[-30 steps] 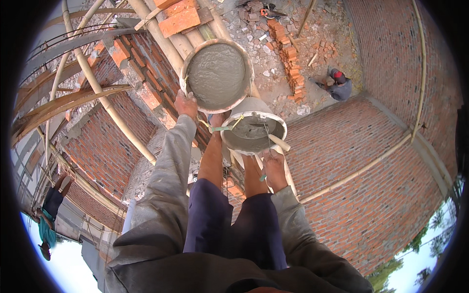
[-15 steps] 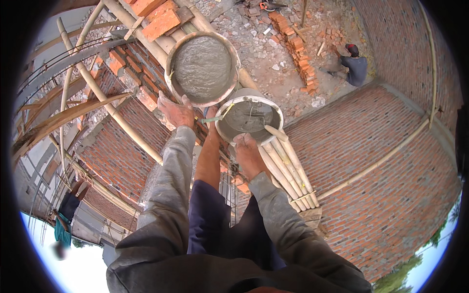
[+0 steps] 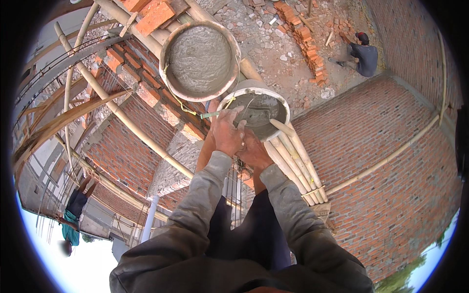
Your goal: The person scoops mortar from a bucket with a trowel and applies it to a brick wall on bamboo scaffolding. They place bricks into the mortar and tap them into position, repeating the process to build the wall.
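My left hand [image 3: 227, 133] is at the near-left rim of a pale bucket [image 3: 286, 108], fingers apart and thumb out. Just right of it, my right hand [image 3: 256, 149] is closed at the bucket's near rim; its fingers are partly hidden, so what it holds cannot be made out. The hands overlap or touch. Grey mortar [image 3: 264, 103] lies low in this bucket, with a dark flat shape in it. A pale wooden piece [image 3: 281, 128] crosses its right rim. A larger bucket [image 3: 164, 73], nearly full of mortar, stands beyond to the left.
Bamboo poles [image 3: 295, 163] lie under the smaller bucket. Orange bricks [image 3: 155, 19] rest beside the larger one, above an unfinished brick wall [image 3: 146, 93]. Far below, a person [image 3: 365, 56] sits near a brick row [image 3: 308, 46]. Another person [image 3: 73, 219] is at far left.
My left hand has come from beside the larger bucket, rightward and down, to the smaller bucket beside my right hand. The right hand stays at its near rim. The view has shifted slightly.
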Demonstrator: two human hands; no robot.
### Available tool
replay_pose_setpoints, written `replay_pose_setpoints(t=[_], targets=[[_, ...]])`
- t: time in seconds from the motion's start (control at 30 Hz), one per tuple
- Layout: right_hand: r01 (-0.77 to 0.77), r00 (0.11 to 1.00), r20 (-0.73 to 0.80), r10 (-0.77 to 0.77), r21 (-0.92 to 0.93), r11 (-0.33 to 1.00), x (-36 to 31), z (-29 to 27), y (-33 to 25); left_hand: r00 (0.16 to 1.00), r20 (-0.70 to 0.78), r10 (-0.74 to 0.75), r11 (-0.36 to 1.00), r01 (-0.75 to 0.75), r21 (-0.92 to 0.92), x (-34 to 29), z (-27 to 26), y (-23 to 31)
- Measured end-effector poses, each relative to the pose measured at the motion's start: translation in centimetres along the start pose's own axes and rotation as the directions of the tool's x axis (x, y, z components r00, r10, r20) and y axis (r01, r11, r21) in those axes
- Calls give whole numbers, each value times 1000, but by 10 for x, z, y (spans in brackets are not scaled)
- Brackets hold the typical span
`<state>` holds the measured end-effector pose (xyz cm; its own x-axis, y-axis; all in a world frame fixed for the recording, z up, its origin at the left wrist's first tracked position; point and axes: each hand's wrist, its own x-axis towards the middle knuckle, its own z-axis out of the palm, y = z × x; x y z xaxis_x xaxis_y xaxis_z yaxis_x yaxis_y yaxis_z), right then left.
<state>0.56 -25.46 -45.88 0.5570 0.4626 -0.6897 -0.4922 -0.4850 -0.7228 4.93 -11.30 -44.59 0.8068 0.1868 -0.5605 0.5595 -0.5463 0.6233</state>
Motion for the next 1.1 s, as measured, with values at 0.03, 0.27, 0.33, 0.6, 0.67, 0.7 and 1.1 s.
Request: replay_pose_setpoints(t=[0.03, 0.27, 0.33, 0.6, 0.67, 0.7, 1.1], targets=[[-20, 1000, 12, 20, 18, 1000, 1, -9, -3, 999, 5, -31, 998, 32, -63, -3, 4, 2], [-300, 923, 379, -59, 809, 506, -5, -49, 8, 981, -8, -191, 974, 191, 123, -5, 3, -6], [-199, 973, -44, 227, 342, 918, -7, -58, 25, 971, -40, -234, 920, 235, 313, -3, -3, -25], [-279, 958, -281, 57, -866, 414, 12, -70, 93, 895, 272, -353, 827, 434, -358, 14, 4, -88], [-248, 969, -221, 115, -895, 370, 11, -61, 95, 921, 250, -298, 692, 389, -608, 13, 8, -93], [-210, 977, -176, 119, -883, 421, 7, -59, 92, 936, 257, -239, 630, 351, -693, 11, 7, -96], [-235, 961, -271, -48, -897, 376, -84, -114, 30, 955, 293, -47, 999, 45, 12, -13, 26, -89]])
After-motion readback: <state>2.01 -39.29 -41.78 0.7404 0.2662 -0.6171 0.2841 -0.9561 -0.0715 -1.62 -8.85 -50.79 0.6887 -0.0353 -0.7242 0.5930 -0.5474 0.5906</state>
